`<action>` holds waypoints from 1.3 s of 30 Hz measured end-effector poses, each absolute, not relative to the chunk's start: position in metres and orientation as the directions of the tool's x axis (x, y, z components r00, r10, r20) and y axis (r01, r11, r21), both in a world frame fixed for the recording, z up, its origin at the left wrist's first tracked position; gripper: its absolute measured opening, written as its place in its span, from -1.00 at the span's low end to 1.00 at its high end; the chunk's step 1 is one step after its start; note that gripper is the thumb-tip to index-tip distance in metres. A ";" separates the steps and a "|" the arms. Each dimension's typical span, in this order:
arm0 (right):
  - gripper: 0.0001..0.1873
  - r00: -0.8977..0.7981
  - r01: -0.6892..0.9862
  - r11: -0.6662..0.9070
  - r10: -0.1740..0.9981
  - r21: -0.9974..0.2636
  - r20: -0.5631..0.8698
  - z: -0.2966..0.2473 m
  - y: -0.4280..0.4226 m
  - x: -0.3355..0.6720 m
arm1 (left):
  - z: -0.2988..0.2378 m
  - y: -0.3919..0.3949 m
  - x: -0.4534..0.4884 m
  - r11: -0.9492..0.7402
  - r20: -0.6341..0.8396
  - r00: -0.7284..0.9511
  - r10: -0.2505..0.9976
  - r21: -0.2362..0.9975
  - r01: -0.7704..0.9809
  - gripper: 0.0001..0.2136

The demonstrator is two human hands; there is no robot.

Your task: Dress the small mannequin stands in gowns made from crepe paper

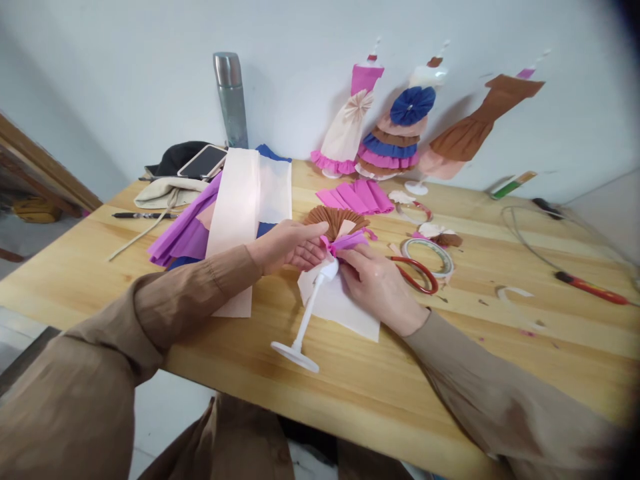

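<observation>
A small white mannequin stand [306, 313] lies tilted toward me, its round base near the table's front edge. Pink crepe paper [353, 241] is gathered round its body, and a brown pleated paper fan [336, 220] spreads at the far end. My left hand [293, 245] holds the dressed mannequin from the left, thumb on top and fingers curled below. From the right, my right hand [377, 280] pinches the pink paper near the mannequin's lower body. A pale paper sheet [363, 320] lies under the stand and the right hand. The right fingertips are partly hidden.
Three paper-dressed mannequins [345, 130] lean by the wall. Pale and purple crepe sheets [233, 227] lie left, near a phone [203, 162] and flask [231, 100]. To the right are red-handled scissors [417, 275], a tape roll [429, 258] and a glue gun's cable [517, 233].
</observation>
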State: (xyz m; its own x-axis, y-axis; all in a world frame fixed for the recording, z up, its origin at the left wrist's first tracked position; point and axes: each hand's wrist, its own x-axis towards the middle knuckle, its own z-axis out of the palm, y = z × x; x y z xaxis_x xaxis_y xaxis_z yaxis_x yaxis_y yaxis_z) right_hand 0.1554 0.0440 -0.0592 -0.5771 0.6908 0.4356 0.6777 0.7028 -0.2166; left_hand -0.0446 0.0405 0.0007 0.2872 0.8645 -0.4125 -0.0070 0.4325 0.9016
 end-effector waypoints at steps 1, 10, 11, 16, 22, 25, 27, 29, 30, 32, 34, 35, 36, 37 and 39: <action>-0.72 -0.580 0.675 0.704 0.691 -0.220 0.432 -0.059 0.044 0.155 | 0.002 0.041 -0.045 0.449 -0.429 0.287 0.856 0.894 -0.002 -0.68; -0.71 -0.566 0.673 0.692 0.709 -0.262 0.420 -0.055 0.041 0.154 | -0.021 0.042 -0.045 -0.335 0.139 0.392 0.909 0.803 0.492 -0.80; -0.72 -0.555 0.672 0.693 0.705 -0.262 0.442 -0.054 0.040 0.154 | -0.022 0.042 -0.045 -0.386 0.174 0.412 0.895 0.766 0.514 -0.78; -0.79 -0.556 0.586 0.774 0.600 -0.241 0.576 -0.048 0.038 0.153 | -0.019 0.038 -0.043 -0.505 0.262 0.454 0.852 0.640 0.579 -0.75; -0.73 -0.573 0.591 0.786 0.568 -0.183 0.590 -0.053 0.041 0.155 | -0.027 0.033 -0.043 -0.578 0.336 0.470 0.816 0.466 0.670 -0.82; -0.72 -0.518 0.642 0.740 0.611 -0.200 0.599 -0.054 0.040 0.156 | -0.032 0.031 -0.044 -0.599 0.336 0.496 0.800 0.407 0.690 -0.92; -0.69 -0.502 0.644 0.730 0.630 -0.230 0.593 -0.053 0.039 0.156 | -0.033 0.029 -0.044 -0.605 0.328 0.509 0.796 0.378 0.701 -0.97; -0.61 -0.503 0.635 0.726 0.647 -0.263 0.573 -0.052 0.038 0.154 | -0.034 0.027 -0.043 -0.616 0.319 0.529 0.786 0.343 0.709 -0.97; -0.60 -0.508 0.632 0.727 0.650 -0.269 0.565 -0.051 0.039 0.153 | -0.033 0.025 -0.043 -0.618 0.310 0.536 0.785 0.327 0.715 -0.95; -0.68 -0.512 0.638 0.727 0.647 -0.254 0.565 -0.050 0.041 0.149 | -0.031 0.022 -0.041 -0.603 0.276 0.538 0.797 0.304 0.738 -0.90; -0.81 -0.508 0.654 0.724 0.635 -0.220 0.582 -0.049 0.044 0.147 | -0.029 0.018 -0.038 -0.575 0.232 0.526 0.818 0.286 0.767 -0.84; -0.83 -0.500 0.664 0.718 0.634 -0.209 0.590 -0.049 0.046 0.146 | -0.028 0.017 -0.037 -0.564 0.214 0.522 0.826 0.275 0.779 -0.82; -0.82 -0.489 0.671 0.711 0.638 -0.210 0.595 -0.048 0.048 0.146 | -0.027 0.015 -0.036 -0.557 0.201 0.520 0.830 0.263 0.788 -0.81; -0.82 -0.477 0.673 0.705 0.644 -0.223 0.598 -0.048 0.049 0.146 | -0.026 0.014 -0.035 -0.555 0.190 0.521 0.832 0.252 0.793 -0.80; -0.82 -0.447 0.658 0.697 0.667 -0.286 0.596 -0.047 0.051 0.147 | -0.025 0.011 -0.033 -0.555 0.176 0.527 0.831 0.227 0.800 -0.77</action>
State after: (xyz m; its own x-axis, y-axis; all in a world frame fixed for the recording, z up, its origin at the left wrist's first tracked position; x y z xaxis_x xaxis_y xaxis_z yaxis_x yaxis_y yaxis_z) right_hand 0.1470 0.0511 -0.0466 -0.4469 0.6667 0.5964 0.6578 0.6968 -0.2860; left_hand -0.0331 0.0115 -0.0246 0.5273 0.8314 0.1756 0.8000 -0.5553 0.2272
